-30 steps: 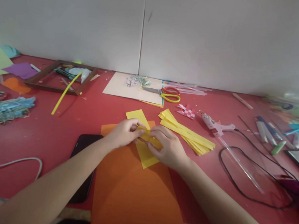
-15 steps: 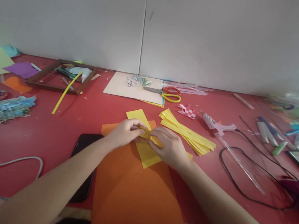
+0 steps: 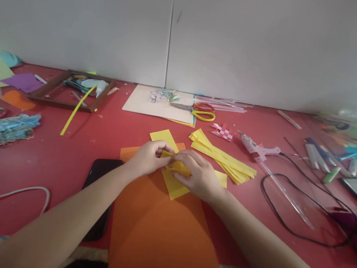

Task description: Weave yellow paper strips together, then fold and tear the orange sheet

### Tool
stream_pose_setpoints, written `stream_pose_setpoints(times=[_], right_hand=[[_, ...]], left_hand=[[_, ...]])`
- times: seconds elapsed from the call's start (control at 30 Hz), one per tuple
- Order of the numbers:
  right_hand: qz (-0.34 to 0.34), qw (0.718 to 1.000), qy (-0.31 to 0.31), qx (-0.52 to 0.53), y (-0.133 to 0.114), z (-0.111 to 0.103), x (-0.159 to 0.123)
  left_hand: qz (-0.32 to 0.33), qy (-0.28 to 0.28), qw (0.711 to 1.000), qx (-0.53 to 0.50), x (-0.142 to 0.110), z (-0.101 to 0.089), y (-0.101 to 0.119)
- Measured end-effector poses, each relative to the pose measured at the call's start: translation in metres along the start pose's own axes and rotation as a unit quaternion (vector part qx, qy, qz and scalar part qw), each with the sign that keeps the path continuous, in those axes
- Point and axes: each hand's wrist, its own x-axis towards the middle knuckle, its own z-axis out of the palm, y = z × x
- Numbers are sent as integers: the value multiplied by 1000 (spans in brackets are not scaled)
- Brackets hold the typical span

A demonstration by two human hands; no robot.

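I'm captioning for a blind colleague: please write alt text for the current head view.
A left hand and right hand pinch yellow paper over a yellow rectangle and orange sheet. Yellow strips and a glue gun lie nearby on the red table, scissors behind.

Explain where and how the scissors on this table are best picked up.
Probably by the red and yellow looped handles, coming from the near right. The scissors lie flat, blades pointing left over the cream paper, while the loops extend past its right edge, so fingers could close there, away from the blades.
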Motion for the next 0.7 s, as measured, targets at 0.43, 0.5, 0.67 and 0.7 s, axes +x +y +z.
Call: stream_pose_setpoints(times=[0.43,0.5,0.67,0.7], right_hand=[[25,999,42,25,3,2,1],[25,999,45,8,3,1,2],[16,999,45,-3,3,-1,3],[13,999,44,-1,3,-1,3]], left_hand=[[22,-5,999,-24,-2,1,4],[55,4,998,-7,-3,1,5],[101,-14,994,40,-5,0,6],[106,-12,993,42,-5,0,6]])
